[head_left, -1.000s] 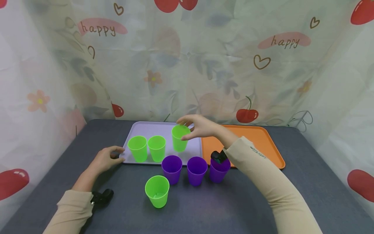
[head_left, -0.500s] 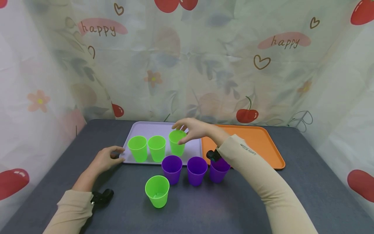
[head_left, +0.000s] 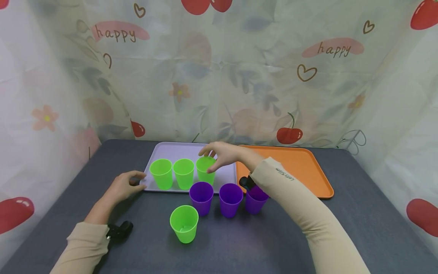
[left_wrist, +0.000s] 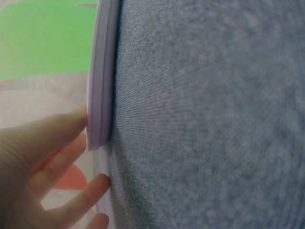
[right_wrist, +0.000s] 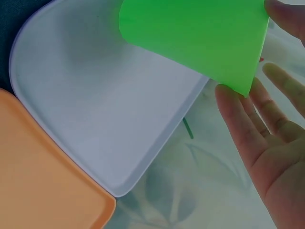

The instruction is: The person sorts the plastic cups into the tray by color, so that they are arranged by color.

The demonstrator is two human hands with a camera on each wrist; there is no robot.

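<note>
My right hand point(head_left: 226, 153) holds a green plastic cup point(head_left: 202, 174) near its rim, thumb on one side and fingers on the other. That cup stands upright over the lilac tray point(head_left: 171, 149), beside two more upright green cups point(head_left: 183, 175). In the right wrist view, fingertips point(right_wrist: 228, 93) meet the cup's rim. At the tray's left front corner is my left hand point(head_left: 121, 187), its relaxed fingers and thumb touching the edge. The left wrist view shows a fingertip point(left_wrist: 80, 117) against the tray's lilac rim point(left_wrist: 101, 86).
Three purple cups point(head_left: 230, 205) stand in a row before the trays, the right one partly behind my wrist camera. A further green cup point(head_left: 184, 230) stands nearer on the dark tabletop point(head_left: 273, 243). The orange tray point(head_left: 297, 167) adjoins the lilac one on the right.
My right hand has moved left and down with the green cup, bringing it close to the other two on the lilac tray. The left hand has stayed at the tray corner.
</note>
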